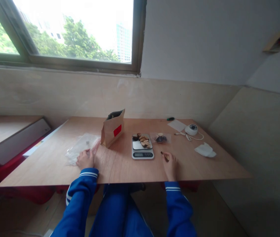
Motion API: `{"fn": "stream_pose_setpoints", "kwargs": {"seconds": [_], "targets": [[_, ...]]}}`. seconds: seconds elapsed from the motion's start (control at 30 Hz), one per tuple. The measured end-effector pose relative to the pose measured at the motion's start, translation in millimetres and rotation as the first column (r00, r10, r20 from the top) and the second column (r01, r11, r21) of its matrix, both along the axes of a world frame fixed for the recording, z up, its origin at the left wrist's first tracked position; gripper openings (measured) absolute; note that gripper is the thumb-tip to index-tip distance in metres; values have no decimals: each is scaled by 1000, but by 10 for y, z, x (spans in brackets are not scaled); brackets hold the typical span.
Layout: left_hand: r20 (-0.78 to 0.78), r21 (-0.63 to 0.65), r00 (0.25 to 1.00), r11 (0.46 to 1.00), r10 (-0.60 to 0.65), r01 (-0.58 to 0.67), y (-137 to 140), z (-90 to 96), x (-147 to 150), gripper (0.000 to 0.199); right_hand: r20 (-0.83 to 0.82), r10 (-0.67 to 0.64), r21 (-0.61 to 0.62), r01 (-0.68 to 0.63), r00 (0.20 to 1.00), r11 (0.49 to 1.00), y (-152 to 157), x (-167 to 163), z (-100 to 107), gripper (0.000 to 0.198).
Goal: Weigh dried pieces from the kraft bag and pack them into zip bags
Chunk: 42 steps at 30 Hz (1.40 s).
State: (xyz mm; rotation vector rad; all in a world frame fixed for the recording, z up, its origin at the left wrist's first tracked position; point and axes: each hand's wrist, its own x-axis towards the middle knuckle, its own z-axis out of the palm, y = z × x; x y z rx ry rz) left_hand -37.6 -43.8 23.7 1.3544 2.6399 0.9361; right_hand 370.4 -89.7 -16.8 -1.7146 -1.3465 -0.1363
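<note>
Brown piece (166,158) pinched by fingers of right hand (171,165), right of digital scale (142,158), dried slices (144,142) heaped atop it, clear plastic (78,148) touched by left hand (86,160), left of scale, finger grip there unclear.

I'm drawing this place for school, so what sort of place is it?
It looks like a simple indoor workroom, though I can't be sure. The clues are the big wooden table, the small digital scale on it, and the open brown bag standing nearby.
</note>
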Motion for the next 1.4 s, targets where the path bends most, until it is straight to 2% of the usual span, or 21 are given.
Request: {"fn": "stream_pose_setpoints", "kwargs": {"seconds": [0.2,0.43,0.7,0.87,0.9,0.97,1.03,1.1,1.17,1.27,1.33,1.4], "targets": [[-11,-33,1000,999,-1,0,-4,46,23,40,3,-31,27,31,1000,999,-15,-3,7,33],[-23,-27,1000,1000,-2,1,22,-12,-9,39,-33,-98,34,99,995,994,-14,-8,-31,37],[-38,-1,999,1000,-6,6,26,-64,-24,39,-6,-59,20,60,998,998,-18,37,-44,29],[-49,15,999,1000,-14,14,54,-79,6,43,61,-103,22,101,993,995,-28,-82,65,29],[-62,53,998,998,-28,31,58,-82,21,43,80,-80,26,78,994,997,-7,-152,130,28],[-116,168,992,983,-59,78,51,-87,65,45,131,54,3,-54,990,999,89,-337,308,26],[-188,271,978,953,-85,135,20,-86,122,46,190,260,-97,-245,947,965,260,-562,524,23],[-226,304,964,931,-136,203,-21,-81,174,46,231,349,-181,-312,908,933,489,-788,728,22],[-222,317,952,907,-212,276,-41,-78,204,45,305,415,-292,-330,857,898,732,-981,876,23],[-204,353,920,851,-335,389,34,-77,214,51,452,453,-422,-264,768,868,1028,-1180,966,25],[-178,366,905,828,-385,425,173,-56,216,64,518,468,-457,-230,716,859,1146,-1257,975,26],[-114,358,904,832,-412,425,357,-9,226,78,542,483,-461,-238,688,855,1192,-1295,992,27]]}}
